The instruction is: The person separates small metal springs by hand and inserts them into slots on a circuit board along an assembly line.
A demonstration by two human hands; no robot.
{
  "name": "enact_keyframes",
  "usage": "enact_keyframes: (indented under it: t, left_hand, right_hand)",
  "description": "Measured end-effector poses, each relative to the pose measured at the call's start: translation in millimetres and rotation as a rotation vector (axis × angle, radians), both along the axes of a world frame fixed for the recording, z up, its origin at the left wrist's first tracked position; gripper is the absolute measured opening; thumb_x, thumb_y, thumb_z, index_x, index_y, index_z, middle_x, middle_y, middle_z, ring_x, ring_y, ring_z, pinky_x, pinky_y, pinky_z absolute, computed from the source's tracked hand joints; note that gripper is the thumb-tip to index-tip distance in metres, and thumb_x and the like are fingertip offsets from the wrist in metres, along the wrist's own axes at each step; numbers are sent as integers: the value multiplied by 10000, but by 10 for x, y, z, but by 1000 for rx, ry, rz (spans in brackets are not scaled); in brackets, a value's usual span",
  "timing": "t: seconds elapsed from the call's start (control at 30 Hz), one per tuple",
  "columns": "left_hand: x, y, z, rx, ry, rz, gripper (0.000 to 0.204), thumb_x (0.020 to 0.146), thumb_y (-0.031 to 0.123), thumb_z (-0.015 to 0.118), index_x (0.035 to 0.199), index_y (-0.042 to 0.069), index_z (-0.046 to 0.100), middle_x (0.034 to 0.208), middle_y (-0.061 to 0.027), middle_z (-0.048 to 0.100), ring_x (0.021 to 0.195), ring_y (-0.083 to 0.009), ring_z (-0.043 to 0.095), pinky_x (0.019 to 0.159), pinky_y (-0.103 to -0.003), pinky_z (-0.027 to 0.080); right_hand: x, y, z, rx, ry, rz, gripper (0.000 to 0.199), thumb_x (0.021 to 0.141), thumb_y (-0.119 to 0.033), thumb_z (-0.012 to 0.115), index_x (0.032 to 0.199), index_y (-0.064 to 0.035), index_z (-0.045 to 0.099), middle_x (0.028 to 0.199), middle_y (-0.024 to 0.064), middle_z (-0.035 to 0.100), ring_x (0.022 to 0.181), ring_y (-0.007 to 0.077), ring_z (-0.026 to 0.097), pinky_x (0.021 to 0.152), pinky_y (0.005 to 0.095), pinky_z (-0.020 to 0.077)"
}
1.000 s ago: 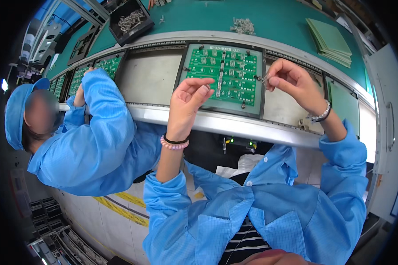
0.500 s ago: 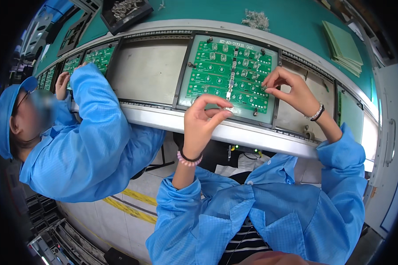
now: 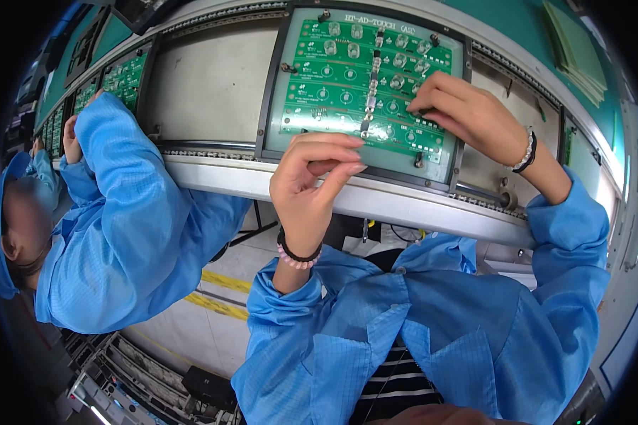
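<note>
Right hand (image 3: 468, 110) over green boards (image 3: 337, 95) (left hand (image 3: 308, 173) near).

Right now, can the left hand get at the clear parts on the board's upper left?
Probably yes: the left hand is by the near edge of the green board, nothing visible blocks the way to the clear parts, and the right hand is farther right.

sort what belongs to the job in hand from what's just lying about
Job, it seems:
left hand
right hand
green circuit boards
clear parts on them
black frame around them

Lying about, apparently:
pale green sheets, top right
dark box, low left
</note>
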State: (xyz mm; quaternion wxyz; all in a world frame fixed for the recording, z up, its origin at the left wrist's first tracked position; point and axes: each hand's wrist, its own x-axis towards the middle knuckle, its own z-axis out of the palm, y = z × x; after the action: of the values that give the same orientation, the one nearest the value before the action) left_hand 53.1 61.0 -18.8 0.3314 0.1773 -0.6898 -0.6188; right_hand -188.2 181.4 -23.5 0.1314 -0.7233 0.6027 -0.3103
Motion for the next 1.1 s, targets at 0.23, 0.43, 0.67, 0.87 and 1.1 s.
enact_keyframes:
  t: [0.23, 0.43, 0.67, 0.87, 1.1]
  left_hand:
    - [32, -38, -55, -46, 6, -1, 200, 788, -115, 688, 958, -34, 621, 1015, -136, 629, 935, -205, 656, 742, -252, 573]
    - [30, -19, -48, -14, 44, -14, 217, 797, -86, 700, 988, -36, 608, 959, -129, 658, 873, -181, 669, 650, -225, 546]
    - [103, -23, 24, 182, -42, -58, 178, 829, -74, 674, 992, -49, 606, 984, -146, 661, 793, -163, 677, 583, -220, 547]
    - [79, -74, 81, 148, -90, -138, 140, 845, -88, 648, 980, -62, 627, 1033, -153, 648, 833, -168, 673, 649, -245, 578]
    - [62, -124, 70, 91, -41, -123, 173, 862, -102, 622, 1032, -71, 616, 1148, -172, 597, 959, -194, 649, 825, -298, 590]
  right_hand:
    - [37, 0, -28, -50, 111, -8, 225, 832, -38, 651, 1051, -47, 602, 1000, 100, 571, 913, 298, 608, 764, 384, 510]
    - [68, -5, -60, -77, 157, -9, 218, 833, -55, 654, 1045, -47, 601, 999, 101, 570, 914, 298, 606, 765, 384, 511]
    - [69, -22, -62, -79, 204, -16, 235, 830, -75, 662, 1056, -47, 604, 1001, 100, 575, 911, 296, 608, 765, 380, 512]
    - [77, 1, -28, -76, 171, -35, 313, 825, -75, 666, 1132, -57, 611, 1020, 100, 587, 898, 293, 610, 764, 374, 511]
    - [-34, 251, 114, -78, 117, -131, 434, 855, -67, 658, 1278, -89, 564, 1021, 87, 593, 818, 219, 599, 740, 314, 504]
